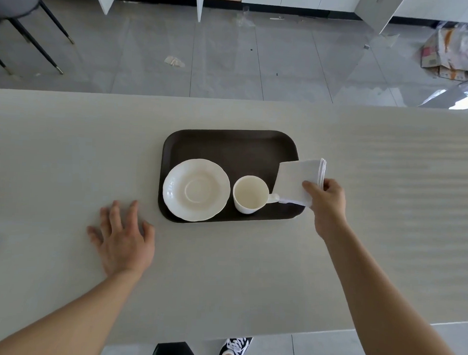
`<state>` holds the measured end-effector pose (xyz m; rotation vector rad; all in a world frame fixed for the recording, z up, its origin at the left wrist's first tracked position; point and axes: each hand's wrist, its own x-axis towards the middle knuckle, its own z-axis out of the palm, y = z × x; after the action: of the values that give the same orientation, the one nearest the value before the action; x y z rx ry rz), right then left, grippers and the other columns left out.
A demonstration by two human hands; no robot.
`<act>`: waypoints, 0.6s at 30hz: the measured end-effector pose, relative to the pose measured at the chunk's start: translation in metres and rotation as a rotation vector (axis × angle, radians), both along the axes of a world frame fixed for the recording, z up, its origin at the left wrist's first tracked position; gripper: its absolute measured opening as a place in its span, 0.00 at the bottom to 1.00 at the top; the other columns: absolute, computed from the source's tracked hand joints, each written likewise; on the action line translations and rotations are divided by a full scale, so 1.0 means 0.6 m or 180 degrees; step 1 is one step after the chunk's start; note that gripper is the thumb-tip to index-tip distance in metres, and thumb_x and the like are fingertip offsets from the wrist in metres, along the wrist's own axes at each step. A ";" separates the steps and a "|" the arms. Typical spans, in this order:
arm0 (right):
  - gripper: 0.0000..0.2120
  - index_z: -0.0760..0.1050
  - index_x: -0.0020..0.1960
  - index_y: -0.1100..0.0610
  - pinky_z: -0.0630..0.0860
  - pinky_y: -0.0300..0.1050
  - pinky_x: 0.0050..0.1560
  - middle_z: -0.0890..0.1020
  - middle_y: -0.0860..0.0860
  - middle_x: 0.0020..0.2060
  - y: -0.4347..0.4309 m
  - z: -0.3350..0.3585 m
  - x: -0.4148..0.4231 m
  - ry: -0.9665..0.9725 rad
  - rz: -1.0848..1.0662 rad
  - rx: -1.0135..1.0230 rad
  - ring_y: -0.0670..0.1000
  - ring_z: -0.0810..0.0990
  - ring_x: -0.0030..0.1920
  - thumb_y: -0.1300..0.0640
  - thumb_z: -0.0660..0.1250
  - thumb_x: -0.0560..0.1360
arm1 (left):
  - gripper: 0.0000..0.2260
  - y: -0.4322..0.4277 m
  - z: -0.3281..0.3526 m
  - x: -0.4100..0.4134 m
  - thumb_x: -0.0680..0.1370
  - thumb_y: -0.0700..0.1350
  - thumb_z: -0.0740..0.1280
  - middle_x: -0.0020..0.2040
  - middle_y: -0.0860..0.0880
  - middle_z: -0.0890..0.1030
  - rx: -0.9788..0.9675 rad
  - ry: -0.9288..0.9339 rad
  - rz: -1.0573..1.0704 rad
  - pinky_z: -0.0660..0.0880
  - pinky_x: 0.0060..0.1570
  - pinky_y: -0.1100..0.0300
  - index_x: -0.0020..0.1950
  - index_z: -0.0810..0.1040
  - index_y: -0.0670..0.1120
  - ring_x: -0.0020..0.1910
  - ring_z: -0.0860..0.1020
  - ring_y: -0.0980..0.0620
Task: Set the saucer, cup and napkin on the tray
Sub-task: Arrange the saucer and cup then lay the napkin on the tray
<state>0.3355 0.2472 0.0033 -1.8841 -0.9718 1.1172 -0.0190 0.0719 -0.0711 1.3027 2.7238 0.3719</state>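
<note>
A dark brown tray (228, 145) lies in the middle of the pale table. On its left half sits a white scalloped saucer (196, 189). An empty white cup (249, 194) stands upright to the right of the saucer, its handle pointing right. My right hand (326, 200) grips a folded white napkin (297, 179) by its near right corner, and the napkin hangs over the tray's right edge, just above the cup handle. My left hand (122, 239) rests flat on the table to the left of the tray, fingers spread, holding nothing.
The table's far edge (230, 98) runs across the view, with grey tiled floor beyond. A chair's legs (33, 43) stand at the far left, and cardboard and plastic wrap (449, 52) lie at the far right. My shoe (235, 348) shows below the near edge.
</note>
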 end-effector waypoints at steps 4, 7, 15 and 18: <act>0.16 0.72 0.48 0.57 0.67 0.43 0.30 0.78 0.49 0.38 -0.006 0.001 0.006 -0.1282 0.0597 -0.0187 0.53 0.78 0.37 0.47 0.70 0.71 | 0.27 -0.001 0.005 0.002 0.75 0.53 0.54 0.77 0.40 0.63 -0.0011 -0.0005 -0.0002 0.48 0.74 0.32 0.73 0.69 0.49 0.79 0.55 0.38; 0.22 0.71 0.48 0.57 0.65 0.46 0.32 0.77 0.49 0.36 -0.013 0.002 0.022 -0.2082 0.1008 -0.0417 0.56 0.77 0.39 0.38 0.67 0.71 | 0.27 -0.001 0.006 0.003 0.75 0.53 0.54 0.77 0.40 0.64 0.0014 -0.0001 -0.0012 0.49 0.73 0.31 0.73 0.69 0.48 0.78 0.56 0.38; 0.36 0.68 0.69 0.59 0.76 0.53 0.54 0.83 0.56 0.50 -0.031 -0.004 0.070 -0.2134 0.1012 -0.0633 0.61 0.82 0.51 0.32 0.62 0.74 | 0.27 -0.001 0.006 0.002 0.75 0.52 0.55 0.76 0.40 0.64 0.0012 0.0003 -0.0010 0.49 0.73 0.31 0.73 0.70 0.48 0.78 0.56 0.37; 0.29 0.71 0.67 0.58 0.73 0.52 0.54 0.84 0.55 0.50 -0.030 0.011 0.071 -0.2333 0.0815 -0.0180 0.61 0.80 0.55 0.39 0.66 0.75 | 0.27 0.001 0.007 0.002 0.75 0.53 0.54 0.76 0.40 0.64 -0.0021 -0.0016 -0.0005 0.48 0.74 0.32 0.73 0.69 0.49 0.78 0.56 0.38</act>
<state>0.3781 0.2292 0.0101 -2.3148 -1.6262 0.5703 -0.0176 0.0724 -0.0668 1.3005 2.7172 0.3653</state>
